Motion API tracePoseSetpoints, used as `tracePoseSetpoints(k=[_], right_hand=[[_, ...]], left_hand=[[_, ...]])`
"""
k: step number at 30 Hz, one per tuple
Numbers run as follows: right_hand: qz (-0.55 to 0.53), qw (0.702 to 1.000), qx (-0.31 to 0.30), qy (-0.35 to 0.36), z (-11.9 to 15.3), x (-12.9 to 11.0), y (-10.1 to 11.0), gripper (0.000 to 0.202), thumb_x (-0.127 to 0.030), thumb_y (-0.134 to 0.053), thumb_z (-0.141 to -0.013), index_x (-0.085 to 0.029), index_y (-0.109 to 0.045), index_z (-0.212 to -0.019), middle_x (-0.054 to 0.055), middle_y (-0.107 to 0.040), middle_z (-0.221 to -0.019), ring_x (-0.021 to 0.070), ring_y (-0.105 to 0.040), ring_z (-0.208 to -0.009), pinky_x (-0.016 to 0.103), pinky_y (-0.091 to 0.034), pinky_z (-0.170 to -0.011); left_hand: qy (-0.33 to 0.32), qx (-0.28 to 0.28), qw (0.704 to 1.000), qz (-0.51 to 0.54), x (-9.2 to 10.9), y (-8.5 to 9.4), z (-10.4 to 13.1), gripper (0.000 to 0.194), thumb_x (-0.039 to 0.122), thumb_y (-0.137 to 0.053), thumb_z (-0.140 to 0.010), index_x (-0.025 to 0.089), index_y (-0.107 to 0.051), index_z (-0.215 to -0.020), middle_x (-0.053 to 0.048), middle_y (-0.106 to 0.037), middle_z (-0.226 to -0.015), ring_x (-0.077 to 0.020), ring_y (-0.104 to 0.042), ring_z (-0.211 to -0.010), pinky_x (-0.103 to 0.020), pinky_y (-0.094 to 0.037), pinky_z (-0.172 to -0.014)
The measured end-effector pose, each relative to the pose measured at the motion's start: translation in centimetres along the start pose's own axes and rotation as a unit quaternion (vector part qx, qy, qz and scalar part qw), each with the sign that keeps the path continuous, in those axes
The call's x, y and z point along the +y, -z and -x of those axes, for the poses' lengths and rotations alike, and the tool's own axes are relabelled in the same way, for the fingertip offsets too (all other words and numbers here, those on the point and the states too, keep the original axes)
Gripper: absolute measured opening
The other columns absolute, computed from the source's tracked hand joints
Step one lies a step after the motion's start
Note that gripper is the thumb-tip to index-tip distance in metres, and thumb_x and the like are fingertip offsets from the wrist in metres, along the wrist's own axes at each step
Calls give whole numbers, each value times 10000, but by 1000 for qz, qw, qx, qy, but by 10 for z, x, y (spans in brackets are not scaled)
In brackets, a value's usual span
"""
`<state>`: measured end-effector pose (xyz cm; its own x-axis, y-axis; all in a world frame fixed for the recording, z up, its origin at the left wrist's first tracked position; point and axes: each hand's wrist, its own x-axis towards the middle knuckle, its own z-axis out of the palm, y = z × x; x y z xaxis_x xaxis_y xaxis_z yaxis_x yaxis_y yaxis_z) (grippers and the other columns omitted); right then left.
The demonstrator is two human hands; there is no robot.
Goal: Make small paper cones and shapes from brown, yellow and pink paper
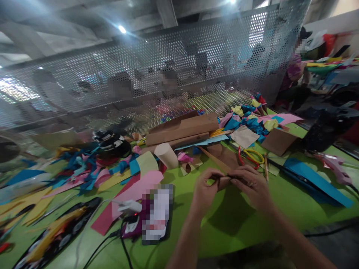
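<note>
My left hand [206, 188] and my right hand [252, 185] meet above the green table, fingertips pinched close together. Between them is a small piece of brown paper [223, 183], partly covered by the fingers. Just beyond my hands lie a larger sheet of brown paper [223, 157] and scissors with red and yellow handles [256, 156]. A pencil-like stick [266, 170] rests by my right hand. Left of my left hand, a small piece of pink crumpled paper [185, 157] sits near an upright cardboard tube [167, 155].
A phone [159, 213] and a purple power strip [134, 224] with cables lie to the left. On the right are a blue folded sheet [316, 183] and a pink glue gun [335, 166]. Coloured scraps [81, 170] cover the left; a perforated metal screen [140, 82] stands behind.
</note>
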<state>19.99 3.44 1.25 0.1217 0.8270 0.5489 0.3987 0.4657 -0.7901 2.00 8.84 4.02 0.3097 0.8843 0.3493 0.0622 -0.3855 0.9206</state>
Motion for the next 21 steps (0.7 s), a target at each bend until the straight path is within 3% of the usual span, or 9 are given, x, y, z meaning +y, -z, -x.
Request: tracePoseSetpoints(k=[12, 21], right_hand=[[19, 999, 17, 42, -2, -3, -1, 169, -211, -688, -932, -283, -774, -1058, 43, -675, -929, 182, -667, -852, 279, -544, -715], [29, 997, 24, 74, -2, -3, -2, 168, -182, -679, -936, -282, -781, -1024, 37, -664, -910, 177, -653, -840, 270, -537, -719]], left_hand=[[-50, -9, 999, -18, 1, 1, 1, 205, 8, -622, -779, 186, -714, -826, -25, -710, -832, -152, -661, -810, -243, -512, -765], [-50, -5, 999, -12, 1, 0, 2, 198, 4, -632, -785, 184, -709, -812, -23, -705, -823, -150, -661, -805, -240, -511, -769]])
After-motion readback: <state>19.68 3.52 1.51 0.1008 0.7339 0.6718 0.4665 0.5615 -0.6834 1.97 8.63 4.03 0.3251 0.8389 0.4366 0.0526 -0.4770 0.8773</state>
